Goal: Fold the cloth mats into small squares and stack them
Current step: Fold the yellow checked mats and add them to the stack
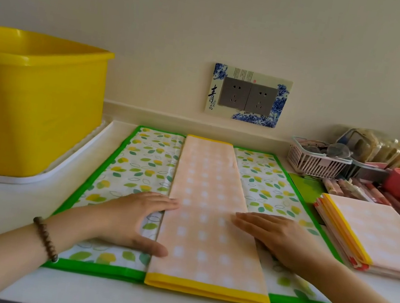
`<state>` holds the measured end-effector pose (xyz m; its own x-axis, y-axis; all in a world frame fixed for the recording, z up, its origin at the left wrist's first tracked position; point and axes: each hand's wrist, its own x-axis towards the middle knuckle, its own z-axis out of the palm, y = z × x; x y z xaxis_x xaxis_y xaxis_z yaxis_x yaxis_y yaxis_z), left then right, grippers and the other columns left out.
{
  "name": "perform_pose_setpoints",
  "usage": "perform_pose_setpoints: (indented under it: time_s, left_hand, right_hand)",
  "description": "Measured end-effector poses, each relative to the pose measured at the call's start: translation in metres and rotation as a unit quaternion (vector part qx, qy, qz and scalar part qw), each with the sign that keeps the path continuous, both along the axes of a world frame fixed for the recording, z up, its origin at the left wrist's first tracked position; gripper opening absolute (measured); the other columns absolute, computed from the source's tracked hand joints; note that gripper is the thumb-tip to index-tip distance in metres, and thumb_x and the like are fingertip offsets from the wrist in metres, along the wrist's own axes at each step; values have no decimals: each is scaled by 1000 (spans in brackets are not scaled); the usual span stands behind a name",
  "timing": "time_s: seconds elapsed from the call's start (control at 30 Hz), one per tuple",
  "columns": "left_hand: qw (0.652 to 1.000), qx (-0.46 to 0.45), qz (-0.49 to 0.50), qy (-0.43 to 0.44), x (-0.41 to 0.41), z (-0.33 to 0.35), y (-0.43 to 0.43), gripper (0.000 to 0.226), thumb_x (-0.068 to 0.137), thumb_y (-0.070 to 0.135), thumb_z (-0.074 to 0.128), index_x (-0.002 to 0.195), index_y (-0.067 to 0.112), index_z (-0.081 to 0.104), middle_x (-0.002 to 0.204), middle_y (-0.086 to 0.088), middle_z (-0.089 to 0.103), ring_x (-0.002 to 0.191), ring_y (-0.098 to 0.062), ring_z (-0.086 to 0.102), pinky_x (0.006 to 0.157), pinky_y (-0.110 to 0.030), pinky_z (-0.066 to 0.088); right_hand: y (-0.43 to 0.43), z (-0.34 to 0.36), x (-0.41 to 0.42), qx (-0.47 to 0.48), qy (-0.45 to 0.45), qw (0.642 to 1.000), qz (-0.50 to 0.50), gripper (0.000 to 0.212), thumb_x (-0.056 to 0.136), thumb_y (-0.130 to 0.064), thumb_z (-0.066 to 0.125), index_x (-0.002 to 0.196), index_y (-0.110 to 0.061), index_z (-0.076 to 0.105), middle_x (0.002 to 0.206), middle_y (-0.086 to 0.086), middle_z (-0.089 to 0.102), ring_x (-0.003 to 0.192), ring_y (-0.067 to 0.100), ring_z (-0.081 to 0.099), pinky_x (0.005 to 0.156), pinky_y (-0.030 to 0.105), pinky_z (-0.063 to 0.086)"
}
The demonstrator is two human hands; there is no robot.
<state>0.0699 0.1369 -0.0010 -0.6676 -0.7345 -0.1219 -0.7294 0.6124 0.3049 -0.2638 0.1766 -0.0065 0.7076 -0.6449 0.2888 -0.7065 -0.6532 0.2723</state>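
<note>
Pressing the long peach-checked, yellow-trimmed cloth strip (pixel 215 180), lying atop the green-bordered leaf-print mat (pixel 145 158), with left hand (pixel 136 216) and right hand (pixel 282 239) spread flat at its sides. Probably risking layers slipping askew, or dragging the lower mat along.

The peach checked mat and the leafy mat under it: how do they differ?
The peach checked mat is folded into a long narrow strip; the leafy mat lies spread out wide. The peach checked mat has white squares and yellow trim; the leafy mat has a leaf print and green trim. The peach checked mat lies on the leafy mat. Both lie flat with a coloured border.
</note>
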Motion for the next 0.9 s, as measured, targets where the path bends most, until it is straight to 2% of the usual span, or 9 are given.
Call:
perform_pose_setpoints:
  time_s: [0.2,0.37,0.43,0.53,0.6,0.67,0.73,0.8,0.9]
  left_hand:
    - [997,10,-27,-72,0,2,4,118,59,83,52,149,38,-9,152,27,-19,139,6,-17,111,-23,-14]
    - [997,21,-25,-74,1,3,8,112,67,78,54,149,38,-12,147,30,-23,135,8,-22,108,-22,-18]
    - [999,25,-12,-39,1,2,6,106,66,84,43,150,39,-2,149,31,-11,139,8,-11,112,-22,-11]
    - [985,121,40,117,2,5,1,115,48,101,10,145,41,26,145,32,22,130,15,16,110,-18,12]
    - [960,180,85,199,2,7,-2,115,38,103,3,132,48,39,128,38,39,116,25,29,100,-17,19]
    - [941,202,117,246,2,9,-5,107,32,104,5,116,51,42,112,39,48,99,33,38,96,-15,25]
    - [924,220,142,278,1,8,-10,103,40,103,5,115,45,47,115,28,56,108,20,46,102,-25,27]
    - [911,225,173,299,-5,9,-13,84,70,87,2,119,38,50,117,19,58,119,1,47,99,-29,27]
    - [913,184,206,302,-12,7,-16,71,90,64,4,131,26,46,119,17,49,120,-4,40,94,-26,26]
  right_hand:
    - [-13,-2,5,29,-11,998,50,42,88,-18,47,128,-19,58,127,-2,62,106,14,65,81,27,56]
    - [-13,-6,2,90,-121,989,7,48,80,-15,63,125,-34,59,126,-15,61,111,3,60,92,19,49]
    - [-13,-7,3,120,-169,978,-17,44,84,-18,60,123,-38,61,125,-19,60,111,-2,57,94,13,44]
    - [-13,-2,4,175,-233,953,-81,41,86,-12,64,117,-37,64,119,-18,64,107,-2,60,90,11,45]
    - [-16,1,6,215,-279,930,-109,41,82,-5,68,107,-37,67,104,-13,71,92,-5,63,79,13,50]
    - [-23,2,11,220,-345,901,-142,27,85,-8,65,92,-34,67,81,-15,69,72,-10,63,70,14,53]
    - [-33,2,16,237,-406,864,-180,13,89,-14,59,89,-20,71,71,-14,66,60,-7,61,65,18,54]
    - [-40,3,19,265,-461,823,-201,14,91,-19,57,88,-16,71,70,-6,68,57,-1,62,65,29,55]
    - [-48,8,22,293,-503,778,-235,17,90,-28,58,87,-16,70,75,0,70,64,12,65,60,30,55]
